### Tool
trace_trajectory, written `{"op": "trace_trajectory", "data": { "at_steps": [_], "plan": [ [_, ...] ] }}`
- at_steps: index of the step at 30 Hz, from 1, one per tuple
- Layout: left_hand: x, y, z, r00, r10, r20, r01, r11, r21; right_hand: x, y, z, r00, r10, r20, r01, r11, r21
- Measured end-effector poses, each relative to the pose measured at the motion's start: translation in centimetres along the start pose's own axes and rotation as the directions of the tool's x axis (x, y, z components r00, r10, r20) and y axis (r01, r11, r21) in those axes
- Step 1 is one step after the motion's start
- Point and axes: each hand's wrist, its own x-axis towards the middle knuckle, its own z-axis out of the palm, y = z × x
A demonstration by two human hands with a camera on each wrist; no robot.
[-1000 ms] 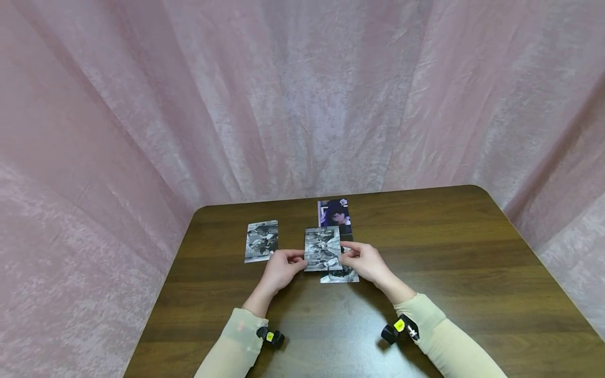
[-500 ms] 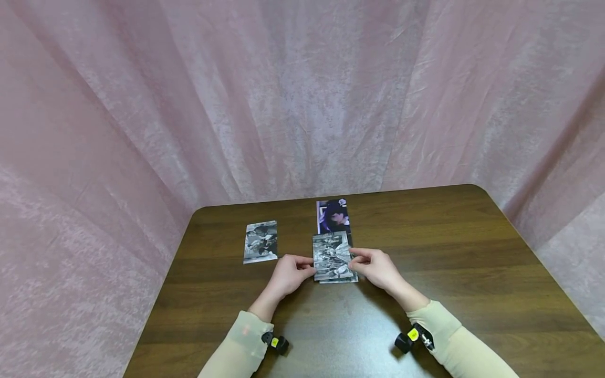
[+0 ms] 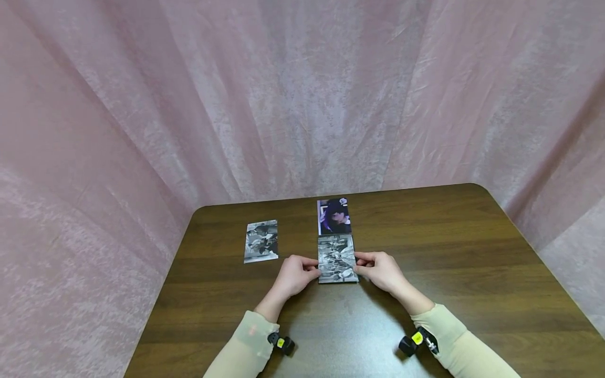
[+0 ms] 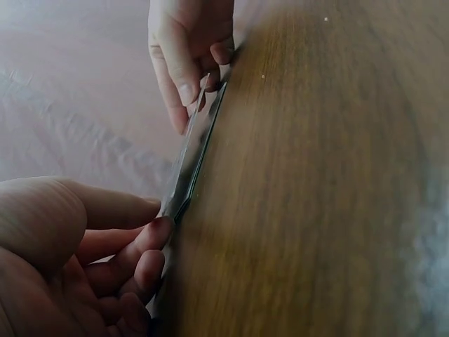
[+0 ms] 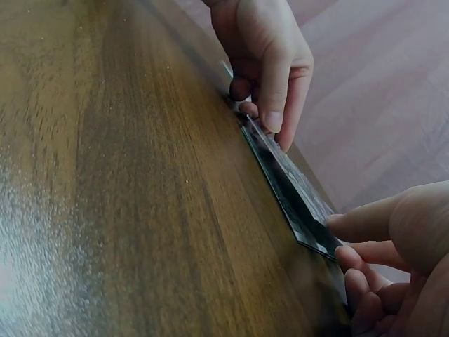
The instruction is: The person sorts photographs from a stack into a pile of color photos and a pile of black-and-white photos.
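Observation:
A black-and-white photo (image 3: 336,258) lies on top of another print on the dark wooden table (image 3: 472,252). My left hand (image 3: 295,273) pinches its left edge and my right hand (image 3: 378,269) pinches its right edge. In the left wrist view the stacked photos (image 4: 193,158) show edge-on between my left fingers (image 4: 133,256) and my right hand (image 4: 189,53). The right wrist view shows the same stack (image 5: 287,186) held at both ends, my left hand (image 5: 270,63) at its far end.
A colour portrait photo (image 3: 334,216) lies just beyond the stack. Another black-and-white photo (image 3: 261,241) lies to the left. Pink curtain (image 3: 302,94) surrounds the table on three sides.
Both hands have carried the top photo right and toward me, laying it squarely over the print beneath, which now barely shows.

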Motion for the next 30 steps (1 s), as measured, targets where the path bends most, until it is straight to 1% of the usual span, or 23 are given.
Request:
{"op": "trace_trajectory", "data": {
  "at_steps": [8, 16, 20, 26, 30],
  "plan": [
    [0.18, 0.15, 0.24, 1.000, -0.002, 0.004, 0.002, 0.999, 0.034, 0.13, 0.13, -0.01, 1.000, 0.001, -0.007, -0.001, 0.999, -0.032],
    [0.41, 0.32, 0.24, 1.000, -0.017, 0.003, 0.017, 0.999, 0.043, 0.16, 0.00, -0.07, 1.000, -0.004, -0.008, 0.004, 0.997, -0.079],
    [0.52, 0.19, 0.33, 1.000, -0.022, 0.002, 0.022, 0.999, 0.047, 0.16, -0.06, -0.11, 1.000, -0.003, -0.007, 0.002, 0.996, -0.085],
    [0.37, 0.18, 0.45, 0.999, -0.032, -0.004, 0.032, 0.999, 0.033, 0.14, -0.02, -0.03, 1.000, 0.007, -0.009, -0.007, 0.996, -0.088],
    [0.30, 0.21, 0.54, 0.999, -0.051, -0.008, 0.051, 0.998, 0.021, 0.14, 0.01, 0.00, 1.000, 0.010, -0.011, -0.011, 0.996, -0.086]
  ]
}}
